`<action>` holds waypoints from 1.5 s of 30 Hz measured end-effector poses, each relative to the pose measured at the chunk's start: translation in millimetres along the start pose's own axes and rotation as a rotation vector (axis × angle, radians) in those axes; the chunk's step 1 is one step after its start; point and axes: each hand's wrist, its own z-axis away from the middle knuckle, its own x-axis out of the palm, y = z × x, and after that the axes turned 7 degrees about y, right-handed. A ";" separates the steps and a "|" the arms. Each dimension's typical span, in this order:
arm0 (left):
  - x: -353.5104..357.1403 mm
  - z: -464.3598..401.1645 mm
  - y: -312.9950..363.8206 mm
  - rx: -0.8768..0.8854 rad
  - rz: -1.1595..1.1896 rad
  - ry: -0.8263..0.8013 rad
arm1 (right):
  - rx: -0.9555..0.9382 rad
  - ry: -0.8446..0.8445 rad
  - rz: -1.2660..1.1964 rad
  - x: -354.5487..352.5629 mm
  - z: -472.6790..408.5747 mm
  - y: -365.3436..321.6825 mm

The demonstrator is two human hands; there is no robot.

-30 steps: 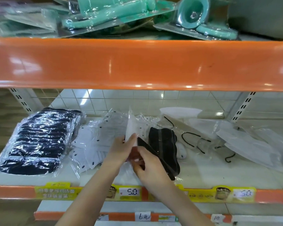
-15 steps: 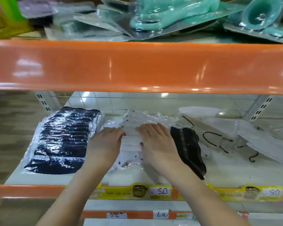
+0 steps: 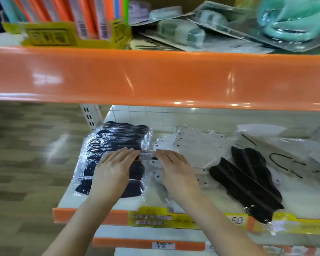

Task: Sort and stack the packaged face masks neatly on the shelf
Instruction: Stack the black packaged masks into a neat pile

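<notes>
1. Two hands reach onto the white shelf [image 3: 174,201] from its front edge. The left hand [image 3: 112,171] lies palm down with fingers straight on the stack of black masks [image 3: 111,143], near the shelf's left end.
2. The right hand [image 3: 174,168], also palm down with fingers extended and uncurled, rests on the pile of white masks [image 3: 198,145], just right of the black stack.
3. Between the fingertips of both hands sits a narrow clear packet edge [image 3: 146,156]; whether either hand pinches it cannot be told because of blur.
4. The stack of black masks, in shiny clear wrappers, runs in an overlapping row from the front edge toward the back of the shelf.
5. Right of the white pile, two loose black masks [image 3: 247,183] lie aslant, the nearer one overhanging the front edge.
6. Further white masks with black ear loops [image 3: 282,159] lie scattered toward the right end.
7. Yellow price labels [image 3: 151,218] line the orange front edge.
8. On the upper orange shelf [image 3: 155,78] stand a yellow display box [image 3: 66,34] and teal blister packs [image 3: 292,21].
</notes>
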 end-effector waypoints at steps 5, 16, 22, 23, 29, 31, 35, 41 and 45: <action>-13.2 20.2 -39.3 0.007 0.023 0.060 | -0.052 -0.041 -0.016 31.3 3.0 -34.2; -10.2 78.3 -78.2 -0.053 0.054 -0.042 | -0.058 -0.130 0.026 67.3 40.3 -66.0; 0.6 88.9 -95.3 -0.077 0.135 -0.341 | -0.056 -0.148 0.093 85.2 51.6 -64.7; 1.5 89.4 -96.4 -0.081 0.135 -0.377 | -0.043 -0.160 0.098 85.8 52.3 -66.9; 3.2 83.0 -92.6 -0.105 0.172 -0.374 | -0.017 -0.205 0.167 85.7 47.2 -73.7; 2.7 79.6 -95.2 -0.161 0.172 -0.310 | -0.024 -0.205 0.161 86.2 45.2 -72.3; 2.7 73.3 -110.9 -0.431 0.079 -0.201 | -0.020 -0.253 0.149 86.5 40.5 -69.1; -0.8 65.8 -116.6 -0.640 0.188 -0.198 | 0.005 -0.324 0.071 90.2 31.4 -74.9; -2.4 62.0 -117.2 -0.652 0.186 -0.219 | 0.032 -0.282 0.078 96.0 26.4 -77.2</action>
